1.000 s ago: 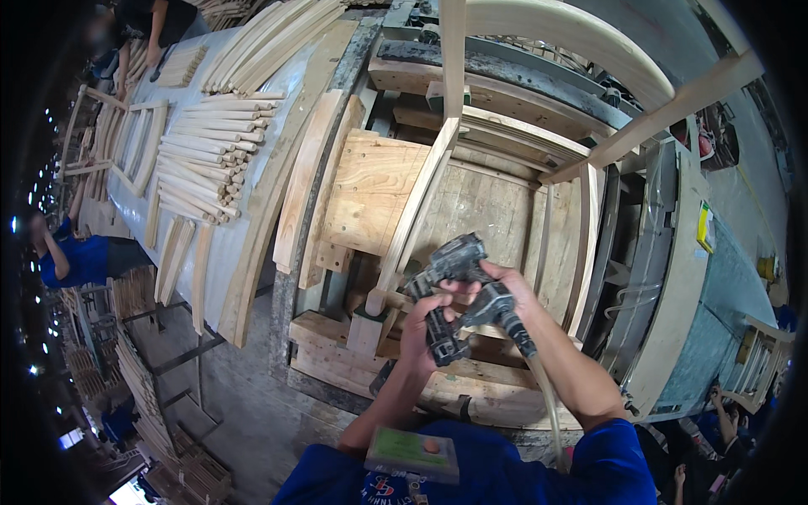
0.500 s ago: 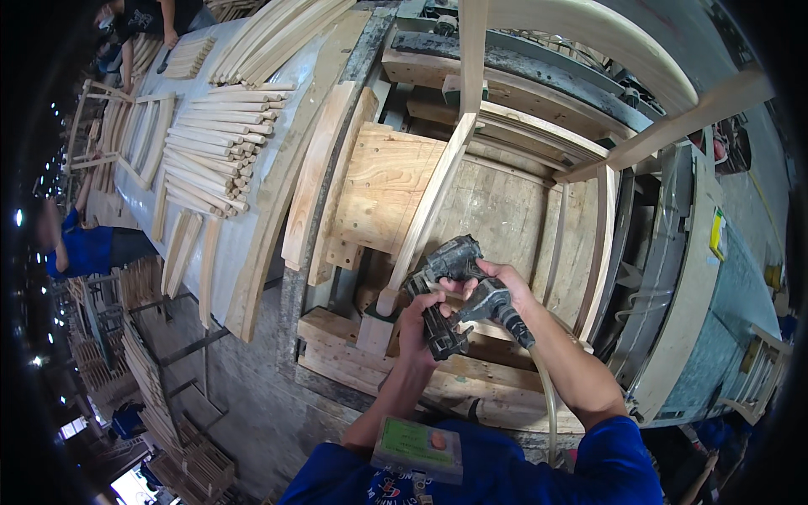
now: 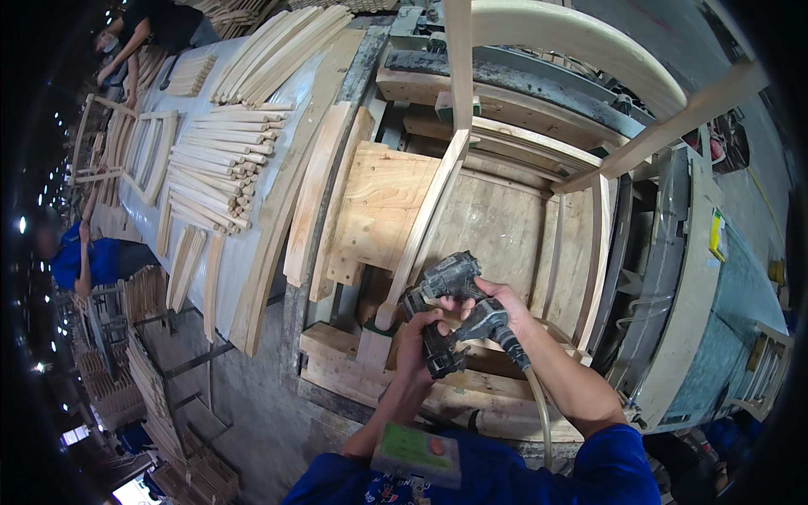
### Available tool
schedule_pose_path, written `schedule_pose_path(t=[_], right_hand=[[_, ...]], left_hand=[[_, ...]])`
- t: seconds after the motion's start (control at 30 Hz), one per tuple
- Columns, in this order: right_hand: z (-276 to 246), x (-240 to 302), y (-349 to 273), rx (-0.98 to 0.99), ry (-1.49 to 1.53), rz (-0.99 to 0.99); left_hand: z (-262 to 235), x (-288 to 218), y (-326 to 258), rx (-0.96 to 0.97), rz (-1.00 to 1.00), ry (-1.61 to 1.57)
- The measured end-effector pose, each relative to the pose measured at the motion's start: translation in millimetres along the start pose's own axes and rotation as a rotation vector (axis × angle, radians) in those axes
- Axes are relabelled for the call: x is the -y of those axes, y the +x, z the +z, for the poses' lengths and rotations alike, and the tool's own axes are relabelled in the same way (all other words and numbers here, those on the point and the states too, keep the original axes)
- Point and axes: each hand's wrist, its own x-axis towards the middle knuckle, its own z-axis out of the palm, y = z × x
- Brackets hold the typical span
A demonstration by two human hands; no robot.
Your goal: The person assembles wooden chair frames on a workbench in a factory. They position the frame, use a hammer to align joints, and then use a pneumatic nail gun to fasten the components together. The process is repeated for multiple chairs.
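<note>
Both hands grip a dark nail gun (image 3: 450,307) held over the wooden jig (image 3: 497,227), beside a pale chair leg (image 3: 421,240). Left hand (image 3: 418,341) is closed round the lower magazine; right hand (image 3: 501,305) is wrapped round the handle, where a hose (image 3: 539,404) trails down. Stacked spindles (image 3: 210,181) lie well left on the bench.

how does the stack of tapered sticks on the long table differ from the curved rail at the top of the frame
The tapered sticks are many, thin and straight, lying flat in a pile on the table. The curved rail is one broad bent piece, raised up and joined to the chair frame. Both are pale, unfinished wood.
</note>
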Motion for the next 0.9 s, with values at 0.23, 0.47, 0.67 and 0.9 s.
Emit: schedule_pose_path(t=[0.23, 0.47, 0.67, 0.9], right_hand=[[15, -5, -7, -0.063, -0.166, -0.12], [18, 25, -38, -0.166, -0.52, -0.176], [36, 70, -5, -0.504, -1.112, -0.465], [10, 162, 56, -0.489, -0.827, -0.439]], left_hand=[[-1, 0, 0, 0.027, -0.012, -0.02], [57, -8, -3, 0.021, -0.037, 0.293], [112, -30, 72, 0.248, 0.129, 1.332], [136, -97, 138, -0.208, 1.489, 1.952]])
